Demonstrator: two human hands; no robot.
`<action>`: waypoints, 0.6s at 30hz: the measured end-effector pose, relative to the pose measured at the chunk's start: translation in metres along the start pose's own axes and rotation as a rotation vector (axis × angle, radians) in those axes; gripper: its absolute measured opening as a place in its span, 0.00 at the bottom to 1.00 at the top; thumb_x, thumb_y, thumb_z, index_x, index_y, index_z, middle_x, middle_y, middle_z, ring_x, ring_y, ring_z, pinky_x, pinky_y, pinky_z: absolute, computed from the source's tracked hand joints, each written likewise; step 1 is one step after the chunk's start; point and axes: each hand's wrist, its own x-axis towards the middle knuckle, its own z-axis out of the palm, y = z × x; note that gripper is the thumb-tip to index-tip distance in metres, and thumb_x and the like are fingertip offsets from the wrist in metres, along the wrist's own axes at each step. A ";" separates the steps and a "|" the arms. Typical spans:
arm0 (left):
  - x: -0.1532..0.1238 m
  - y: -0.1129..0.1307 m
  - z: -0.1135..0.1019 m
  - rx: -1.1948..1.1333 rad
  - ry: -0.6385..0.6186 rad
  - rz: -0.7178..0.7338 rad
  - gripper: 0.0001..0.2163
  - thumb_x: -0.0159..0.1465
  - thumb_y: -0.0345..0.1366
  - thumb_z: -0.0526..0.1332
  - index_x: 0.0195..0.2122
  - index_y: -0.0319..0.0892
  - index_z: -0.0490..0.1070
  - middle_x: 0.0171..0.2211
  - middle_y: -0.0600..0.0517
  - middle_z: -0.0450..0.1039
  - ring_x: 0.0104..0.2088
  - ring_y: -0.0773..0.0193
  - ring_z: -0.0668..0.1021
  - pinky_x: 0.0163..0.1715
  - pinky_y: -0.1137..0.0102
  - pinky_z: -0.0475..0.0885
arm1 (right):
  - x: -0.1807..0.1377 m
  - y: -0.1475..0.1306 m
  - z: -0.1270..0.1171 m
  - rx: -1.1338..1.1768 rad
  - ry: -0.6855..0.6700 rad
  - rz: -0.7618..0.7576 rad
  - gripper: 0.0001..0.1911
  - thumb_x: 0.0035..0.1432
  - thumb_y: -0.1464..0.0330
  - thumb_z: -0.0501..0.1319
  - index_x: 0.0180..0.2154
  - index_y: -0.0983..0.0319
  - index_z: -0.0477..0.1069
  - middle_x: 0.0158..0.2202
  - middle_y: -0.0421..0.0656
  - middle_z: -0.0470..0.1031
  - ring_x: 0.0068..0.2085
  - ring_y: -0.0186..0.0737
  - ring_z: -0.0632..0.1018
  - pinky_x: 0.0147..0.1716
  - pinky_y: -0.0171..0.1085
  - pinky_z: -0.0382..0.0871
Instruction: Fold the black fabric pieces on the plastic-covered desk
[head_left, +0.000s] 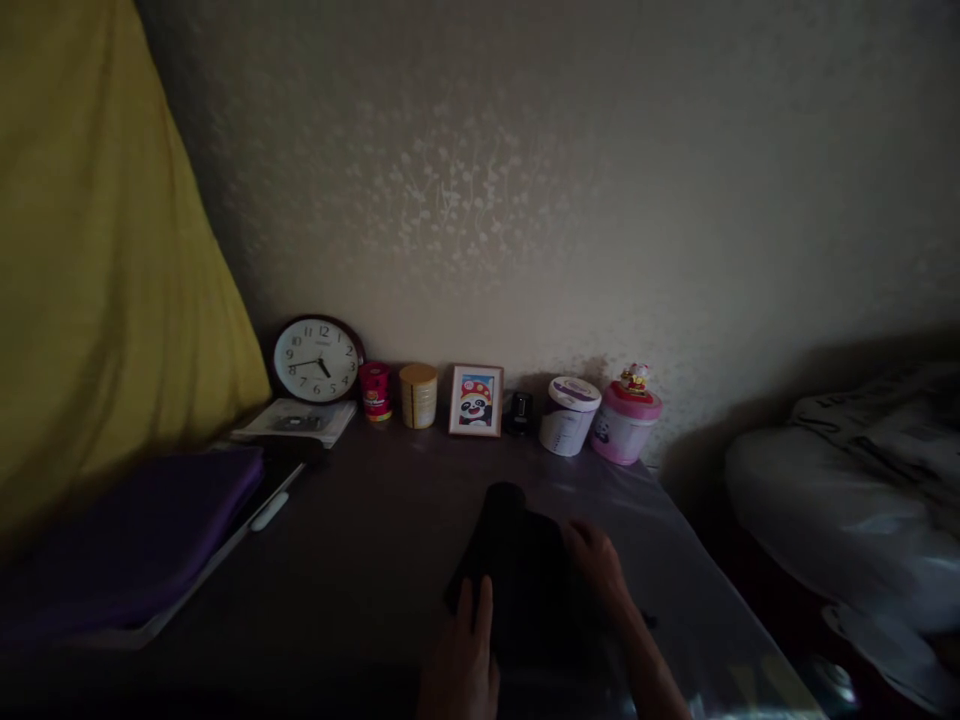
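A black cloth [517, 570] lies in front of me on the dark table, its folds and details lost in the dim light. It narrows to a rounded end on the far side. My left hand [466, 650] rests at its near left edge, the fingers stretched forward and flat against it. At the cloth's right edge is my right hand [596, 560], its fingers curled in and closed on the material. A small dark object [649, 620] that I cannot make out sits beside my right forearm.
Along the wall stand a round clock [316, 360], a red can [376, 392], a yellow-lidded jar [418, 396], a panda picture frame [475, 401], a white tub [570, 416] and a pink tub [626, 425]. A purple case [150, 535] lies left. White bags [832, 510] bulge at right.
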 end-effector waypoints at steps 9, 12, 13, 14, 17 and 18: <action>-0.002 -0.004 0.000 -0.053 0.003 0.032 0.33 0.57 0.24 0.47 0.63 0.44 0.34 0.64 0.44 0.41 0.55 0.58 0.66 0.47 0.67 0.66 | -0.033 0.006 -0.003 -0.010 -0.012 -0.040 0.18 0.52 0.61 0.50 0.35 0.61 0.75 0.35 0.47 0.79 0.39 0.47 0.78 0.36 0.38 0.67; -0.003 -0.003 0.000 -0.070 0.019 0.041 0.33 0.57 0.23 0.47 0.63 0.44 0.35 0.64 0.44 0.43 0.55 0.58 0.66 0.47 0.66 0.66 | -0.033 0.007 -0.003 -0.050 0.000 -0.035 0.18 0.52 0.62 0.50 0.36 0.61 0.75 0.37 0.48 0.78 0.41 0.47 0.77 0.38 0.39 0.67; -0.003 -0.003 0.000 -0.068 0.023 0.037 0.33 0.56 0.23 0.47 0.63 0.44 0.36 0.64 0.44 0.43 0.55 0.58 0.67 0.47 0.66 0.66 | -0.033 0.007 -0.003 -0.043 -0.014 -0.031 0.18 0.52 0.62 0.50 0.36 0.61 0.75 0.37 0.47 0.78 0.41 0.47 0.77 0.38 0.39 0.67; -0.003 -0.002 0.000 -0.064 0.026 0.035 0.33 0.56 0.23 0.47 0.63 0.43 0.36 0.64 0.43 0.43 0.54 0.58 0.67 0.47 0.66 0.66 | -0.032 0.006 -0.003 -0.027 -0.029 -0.029 0.18 0.52 0.61 0.50 0.36 0.61 0.75 0.37 0.47 0.78 0.41 0.47 0.77 0.38 0.39 0.67; -0.003 -0.002 0.000 -0.034 0.039 0.033 0.32 0.57 0.23 0.47 0.63 0.42 0.37 0.63 0.43 0.44 0.55 0.57 0.66 0.48 0.66 0.66 | -0.030 0.004 -0.004 0.035 -0.055 -0.028 0.20 0.52 0.58 0.50 0.36 0.62 0.75 0.38 0.47 0.78 0.41 0.48 0.77 0.38 0.39 0.67; -0.003 -0.002 0.000 -0.028 0.042 0.036 0.32 0.57 0.24 0.47 0.63 0.42 0.37 0.63 0.43 0.44 0.55 0.57 0.66 0.48 0.66 0.66 | -0.030 0.003 -0.004 0.048 -0.048 -0.026 0.21 0.52 0.57 0.49 0.36 0.62 0.75 0.38 0.48 0.78 0.41 0.48 0.77 0.38 0.39 0.67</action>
